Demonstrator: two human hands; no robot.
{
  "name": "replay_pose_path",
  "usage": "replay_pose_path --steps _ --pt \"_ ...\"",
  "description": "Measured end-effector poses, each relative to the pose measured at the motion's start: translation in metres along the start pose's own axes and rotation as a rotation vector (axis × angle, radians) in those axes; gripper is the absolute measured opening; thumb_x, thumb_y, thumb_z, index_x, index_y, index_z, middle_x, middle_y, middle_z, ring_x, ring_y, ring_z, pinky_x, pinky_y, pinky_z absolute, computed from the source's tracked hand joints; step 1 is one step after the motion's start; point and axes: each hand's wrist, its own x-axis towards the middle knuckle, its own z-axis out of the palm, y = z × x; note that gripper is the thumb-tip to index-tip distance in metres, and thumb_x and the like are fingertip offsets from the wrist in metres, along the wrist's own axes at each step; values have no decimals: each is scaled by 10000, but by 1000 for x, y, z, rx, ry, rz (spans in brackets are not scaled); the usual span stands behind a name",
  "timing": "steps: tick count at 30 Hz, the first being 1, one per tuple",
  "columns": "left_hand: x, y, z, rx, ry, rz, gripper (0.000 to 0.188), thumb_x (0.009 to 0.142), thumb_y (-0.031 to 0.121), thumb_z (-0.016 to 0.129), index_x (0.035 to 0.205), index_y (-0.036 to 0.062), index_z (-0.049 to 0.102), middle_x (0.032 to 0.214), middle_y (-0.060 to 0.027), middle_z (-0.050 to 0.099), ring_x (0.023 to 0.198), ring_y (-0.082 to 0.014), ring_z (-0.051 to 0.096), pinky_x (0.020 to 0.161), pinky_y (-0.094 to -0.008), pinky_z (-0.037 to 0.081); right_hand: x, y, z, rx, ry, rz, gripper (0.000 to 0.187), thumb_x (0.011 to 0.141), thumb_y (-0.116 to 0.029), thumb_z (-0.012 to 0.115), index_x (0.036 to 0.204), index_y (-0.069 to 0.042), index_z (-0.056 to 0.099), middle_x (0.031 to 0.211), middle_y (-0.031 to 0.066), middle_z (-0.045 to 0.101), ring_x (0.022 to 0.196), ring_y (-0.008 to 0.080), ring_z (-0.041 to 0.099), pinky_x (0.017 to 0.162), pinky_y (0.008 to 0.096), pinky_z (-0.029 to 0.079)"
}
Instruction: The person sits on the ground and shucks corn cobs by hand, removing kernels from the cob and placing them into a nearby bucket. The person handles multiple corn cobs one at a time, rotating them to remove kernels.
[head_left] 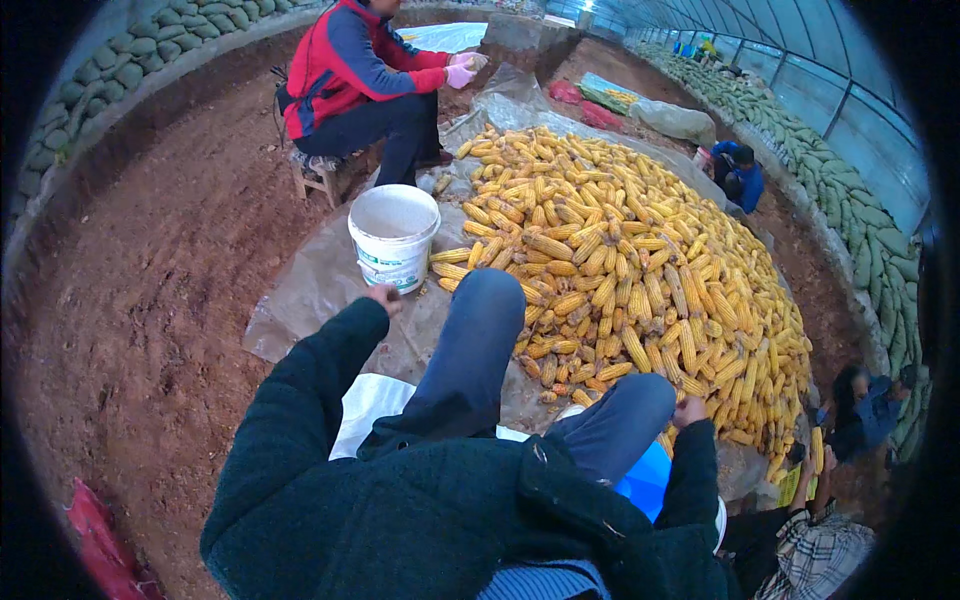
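Note:
My left hand (385, 298) hangs just in front of a white plastic bucket (392, 262) with green print, its fingers curled in and nothing showing in them. Beyond my right knee, my right hand (689, 410) is closed at the near edge of a big heap of yellow corn cobs (640, 270). Whatever its fingers may hold is hidden. The husked cobs spread from the bucket round to my right side. Both my knees stand raised between the two hands.
A person in a red and blue jacket (345, 70) and pink gloves sits on a wooden stool (316, 178) past the bucket. Other people (740, 178) crouch along the heap's right side. A plastic sheet (300, 300) lies under the corn. Stacked green sacks (840, 190) line the wall.

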Motion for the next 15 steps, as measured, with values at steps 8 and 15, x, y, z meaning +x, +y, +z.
replay_pose_path --steps 8,15 --pt "29 174 -45 -319 303 215 271 881 216 627 732 -8 651 615 -45 601 602 -107 543 590 -278 438 26 -120 -145 464 330 -128 285 907 -183 534 790 54 640 672 127 647 595 173 651 577 297 505" --pt "47 272 -13 -416 209 410 245 946 157 535 825 -32 634 748 -13 600 688 -57 515 634 -219 398 77 -134 -76 378 76 -141 135 791 -121 641 821 4 597 731 200 619 701 348 623 646 415 482"
